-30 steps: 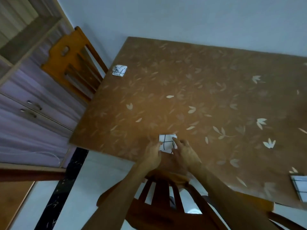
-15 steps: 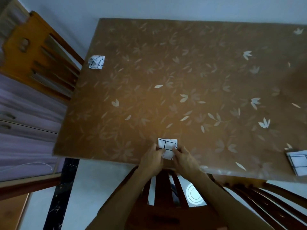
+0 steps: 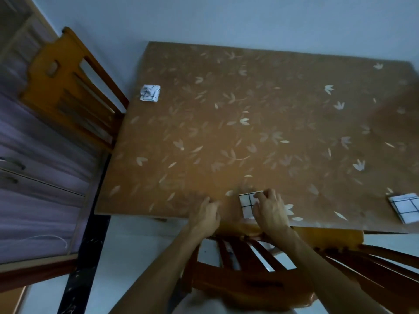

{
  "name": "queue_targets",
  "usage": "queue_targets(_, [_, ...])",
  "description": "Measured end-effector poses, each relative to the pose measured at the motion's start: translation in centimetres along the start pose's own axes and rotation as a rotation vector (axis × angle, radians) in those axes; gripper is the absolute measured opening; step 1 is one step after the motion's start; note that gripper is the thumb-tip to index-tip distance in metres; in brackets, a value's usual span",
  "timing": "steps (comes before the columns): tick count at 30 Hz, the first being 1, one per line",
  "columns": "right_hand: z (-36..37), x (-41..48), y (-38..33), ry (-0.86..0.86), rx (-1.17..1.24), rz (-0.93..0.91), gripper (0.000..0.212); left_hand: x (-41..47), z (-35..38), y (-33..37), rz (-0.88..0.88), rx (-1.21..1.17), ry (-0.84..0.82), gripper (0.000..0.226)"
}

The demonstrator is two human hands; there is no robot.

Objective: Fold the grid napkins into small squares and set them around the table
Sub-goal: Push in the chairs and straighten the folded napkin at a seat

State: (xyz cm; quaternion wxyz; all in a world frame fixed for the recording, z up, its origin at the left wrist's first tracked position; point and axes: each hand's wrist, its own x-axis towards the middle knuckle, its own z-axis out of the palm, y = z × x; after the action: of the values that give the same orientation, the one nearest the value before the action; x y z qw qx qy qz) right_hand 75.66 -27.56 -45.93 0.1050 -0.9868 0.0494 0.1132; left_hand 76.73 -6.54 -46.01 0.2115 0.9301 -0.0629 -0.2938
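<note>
A small folded white napkin with black grid lines [image 3: 247, 203] lies at the near edge of the brown leaf-patterned table [image 3: 249, 123]. My right hand [image 3: 271, 209] rests on its right side, fingertips pressing the top right corner. My left hand [image 3: 207, 213] lies on the bare table a little to the left of it, fingers relaxed, holding nothing. A second folded grid napkin [image 3: 150, 93] sits at the table's far left edge. A third grid napkin [image 3: 405, 207] lies at the near right edge.
A wooden chair [image 3: 70, 87] stands at the table's left side. Another wooden chair [image 3: 244, 268] is right below my arms at the near edge, with a further chair back [image 3: 385, 266] to its right. Purple drawers [image 3: 38, 177] line the left wall.
My left hand has come off the napkin and moved left onto the bare table. My right hand stays on the napkin. The camera view has swung.
</note>
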Motion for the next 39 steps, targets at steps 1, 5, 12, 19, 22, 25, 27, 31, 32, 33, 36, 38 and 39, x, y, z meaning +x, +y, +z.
queue_targets(1, [0.0,-0.2,-1.3,0.03,0.012,0.002,0.026,-0.6,-0.9,-1.7,-0.015,0.006,0.008,0.041])
queue_targets(5, [0.4,-0.8,-8.2,0.036,0.04,-0.028,0.026,-4.0,-5.5,-8.2,-0.013,-0.008,0.095,0.039])
queue_targets(12, [0.5,-1.1,-21.2,-0.023,0.114,-0.145,0.034,-9.1,-12.1,-18.3,-0.024,0.003,0.209,0.034])
queue_targets(19, [-0.3,1.3,-28.7,-0.036,0.123,-0.232,0.035,-9.7,-15.7,-23.6,-0.089,-0.049,0.23,0.034])
queue_targets(22, [-0.7,3.4,-30.7,-0.038,0.133,-0.256,0.036,-8.8,-17.0,-24.9,-0.112,-0.06,0.225,0.034])
queue_targets(25, [-1.2,5.9,-32.4,-0.051,0.143,-0.262,0.037,-7.1,-18.8,-25.9,-0.114,-0.052,0.242,0.034])
queue_targets(27, [-1.3,8.0,-33.3,-0.044,0.154,-0.269,0.037,-5.2,-20.6,-26.3,-0.101,-0.036,0.263,0.035])
queue_targets(31, [-2.5,13.6,-34.7,-0.016,0.164,-0.275,0.038,0.1,-24.6,-25.7,-0.078,-0.012,0.312,0.036])
queue_targets(32, [-2.9,15.2,-34.8,-0.016,0.174,-0.273,0.038,1.5,-25.6,-25.3,-0.08,-0.004,0.316,0.037])
queue_targets(33, [-3.5,16.6,-35.0,-0.025,0.191,-0.261,0.038,2.8,-26.6,-24.9,-0.08,0.006,0.314,0.037])
queue_targets(36, [-4.9,21.0,-35.3,-0.047,0.238,-0.249,0.038,6.6,-29.3,-23.7,-0.067,0.03,0.292,0.036])
queue_targets(38, [-5.8,23.9,-35.4,-0.063,0.25,-0.237,0.038,9.1,-31.2,-23.1,-0.075,0.023,0.29,0.036])
queue_targets(39, [-6.3,25.2,-35.5,-0.071,0.259,-0.228,0.038,10.6,-31.9,-23.0,-0.069,0.015,0.302,0.037])
